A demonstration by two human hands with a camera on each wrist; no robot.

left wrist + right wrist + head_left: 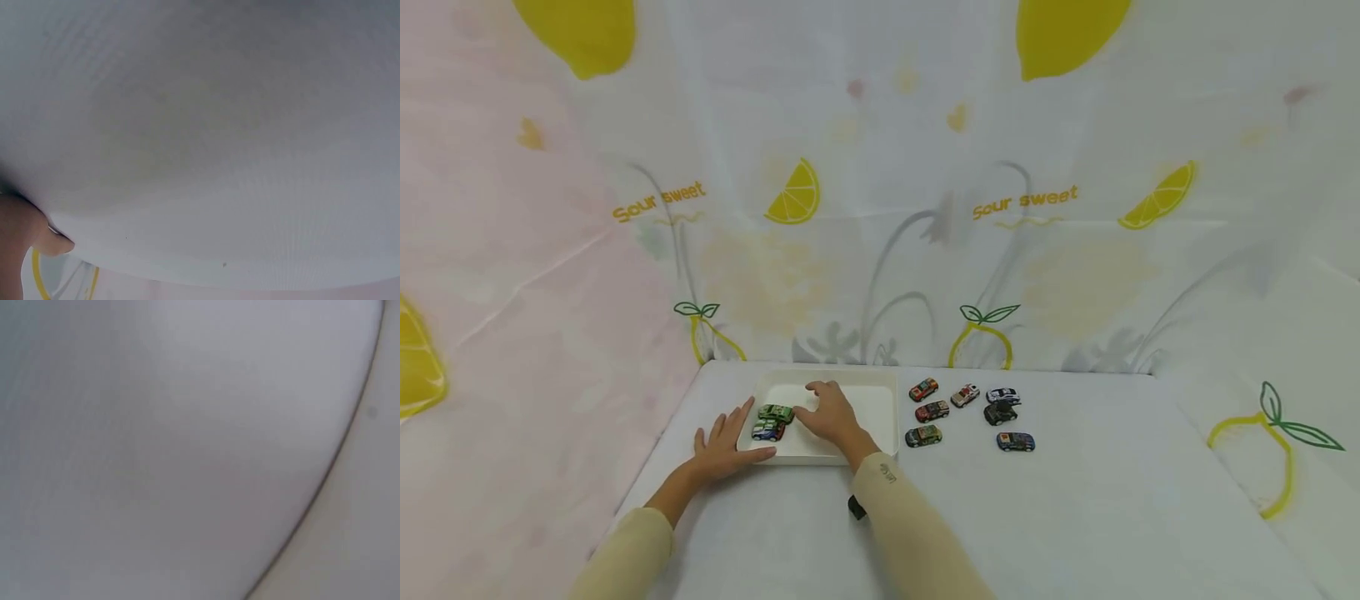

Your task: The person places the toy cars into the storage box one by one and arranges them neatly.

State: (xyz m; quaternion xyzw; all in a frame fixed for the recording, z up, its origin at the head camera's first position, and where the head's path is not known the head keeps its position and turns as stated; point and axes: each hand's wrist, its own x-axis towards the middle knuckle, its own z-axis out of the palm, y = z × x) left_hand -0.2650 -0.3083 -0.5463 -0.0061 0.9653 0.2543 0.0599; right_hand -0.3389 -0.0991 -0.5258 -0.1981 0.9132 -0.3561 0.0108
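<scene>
Some toy cars occupy a tray, left hand and right hand spread, empty.

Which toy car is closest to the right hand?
The green car, rearmost of those in the white tray; its end lies beside the right hand, closer than any other car.

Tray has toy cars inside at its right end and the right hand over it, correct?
Not the right end: the head view shows the toy cars inside at the left end of the tray, with the right hand over it.
</scene>
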